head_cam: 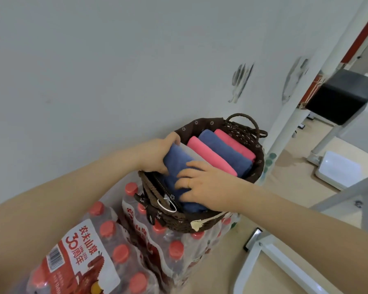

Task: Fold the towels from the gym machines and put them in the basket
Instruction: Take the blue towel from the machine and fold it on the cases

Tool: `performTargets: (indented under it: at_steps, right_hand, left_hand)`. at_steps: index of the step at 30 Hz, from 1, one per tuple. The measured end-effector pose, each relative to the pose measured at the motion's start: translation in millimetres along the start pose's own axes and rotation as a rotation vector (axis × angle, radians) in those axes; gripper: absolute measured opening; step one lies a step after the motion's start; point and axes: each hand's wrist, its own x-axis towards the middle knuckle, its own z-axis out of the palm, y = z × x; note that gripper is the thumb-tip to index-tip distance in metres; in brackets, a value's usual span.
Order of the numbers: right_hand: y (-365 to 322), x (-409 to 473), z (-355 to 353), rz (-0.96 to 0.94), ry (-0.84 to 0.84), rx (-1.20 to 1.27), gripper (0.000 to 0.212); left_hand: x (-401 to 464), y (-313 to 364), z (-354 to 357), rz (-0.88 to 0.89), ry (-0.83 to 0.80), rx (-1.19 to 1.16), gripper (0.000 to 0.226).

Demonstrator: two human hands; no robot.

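Note:
A dark brown woven basket [238, 128] with a flowered lining stands on a shrink-wrapped pack of water bottles. Inside lie folded towels side by side: a pink one [236, 145], a blue one [223, 151], another pink one [210, 158] and a white one [189, 152]. A folded blue towel [176, 164] sits at the near left end of the row. My left hand [157, 153] grips its far end. My right hand [202, 185], with a ring, presses flat on its near part, fingers spread.
Packs of red-capped water bottles [106, 249] fill the lower left against the white wall. White gym machine frames [261, 257] stand at the right, with a black padded seat [340, 96] and a white scale [338, 168] on the beige floor.

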Motion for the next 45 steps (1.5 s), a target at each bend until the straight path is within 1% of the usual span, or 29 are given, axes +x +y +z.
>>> performTargets:
  at_steps: [2,3,6,9,12,13,14,15,16,17,18,19,20,21,22,23,25,27,29,30,32,34,36,37,39,42,43,44,45]
  right_hand:
    - [2,5,1,-0.076,-0.075,0.021,0.028]
    - [3,7,-1,-0.09,-0.143,0.053,0.028]
    - [3,16,-9,-0.027,-0.311,0.159,0.035]
    - [2,24,-12,-0.019,-0.471,0.069,0.036]
    - [-2,26,-4,-0.056,-0.499,-0.067,0.034]
    - [-1,26,-1,-0.069,-0.509,-0.077,0.034]
    - [0,26,-2,-0.067,-0.505,-0.02,0.035]
    - [3,25,-3,-0.042,-0.494,0.14,0.037]
    - [6,23,-5,-0.021,-0.445,0.398,0.039]
    - [8,20,-11,0.009,-0.35,0.757,0.036]
    - [11,17,-19,0.113,-0.215,1.093,0.027]
    - [14,11,-23,0.26,-0.014,1.28,0.019]
    - [19,7,-22,0.407,0.163,1.259,0.015]
    - [23,2,-18,0.535,0.257,1.072,0.018]
    - [25,-1,-13,0.625,0.257,0.883,0.027]
    - [25,-4,-7,0.663,0.195,0.773,0.035]
    - [20,-5,-5,0.572,0.086,0.679,0.041]
    - [13,-4,-8,0.423,0.035,0.6,0.045]
    - [8,-6,-7,0.315,-0.048,0.574,0.056]
    - [5,-7,-5,0.299,-0.088,0.55,0.063]
    - [3,-12,-2,0.327,-0.108,0.55,0.072]
    - [7,-17,0,0.372,-0.088,0.604,0.077]
    - [11,-23,-1,0.356,-0.069,0.618,0.073]
    - [13,-26,-3,0.319,-0.062,0.591,0.066]
    - [17,-31,-5,0.235,-0.103,0.566,0.051]
    - [26,-33,-12,0.211,-0.268,0.763,0.039]
    - [29,-33,-13,0.208,-0.282,0.817,0.038]
    - [30,-33,-13,0.207,-0.249,0.84,0.036]
    - [32,-33,-12,0.226,-0.151,0.849,0.034]
  left_hand:
    - [-2,-5,-3,0.077,-0.001,-0.119,0.069]
    - [-2,-7,-3,0.095,-0.016,-0.138,0.066]
    - [3,-10,1,0.082,-0.099,-0.012,0.05]
    - [9,-11,3,0.042,-0.065,0.061,0.037]
    - [14,-15,5,0.046,-0.009,0.099,0.029]
    - [14,-15,5,0.045,0.001,0.11,0.028]
    - [13,-15,6,0.043,0.008,0.111,0.029]
    - [13,-14,6,0.044,0.009,0.104,0.029]
    - [13,-14,6,0.047,0.009,0.094,0.03]
    - [12,-14,6,0.049,0.01,0.087,0.029]
    - [12,-14,5,0.049,0.009,0.089,0.028]
    - [11,-13,4,0.046,-0.003,0.112,0.027]
    - [11,-11,2,0.043,-0.025,0.158,0.029]
    - [10,-9,-1,0.044,-0.046,0.216,0.033]
    - [10,-6,-4,0.059,-0.049,0.259,0.037]
    - [10,-2,-8,0.097,-0.043,0.257,0.041]
    - [9,5,-14,0.214,-0.079,0.123,0.043]
    - [7,7,-15,0.287,-0.178,0.026,0.04]
    - [6,2,-8,0.266,-0.251,0.048,0.042]
    - [7,-2,-5,0.227,-0.26,0.037,0.044]
    - [6,-6,-2,0.148,-0.223,-0.055,0.048]
    - [4,-8,-3,0.129,-0.142,-0.113,0.047]
    - [3,-9,-3,0.147,-0.062,-0.128,0.045]
    - [2,-8,-4,0.154,-0.033,-0.115,0.044]
    - [2,-5,-4,0.142,-0.013,-0.1,0.04]
    - [4,0,-5,0.079,-0.033,-0.036,0.039]
    - [5,2,-5,0.049,-0.024,0.002,0.042]
    - [6,5,-7,0.007,0.006,0.036,0.043]
    - [6,10,-9,-0.047,0.058,0.061,0.041]
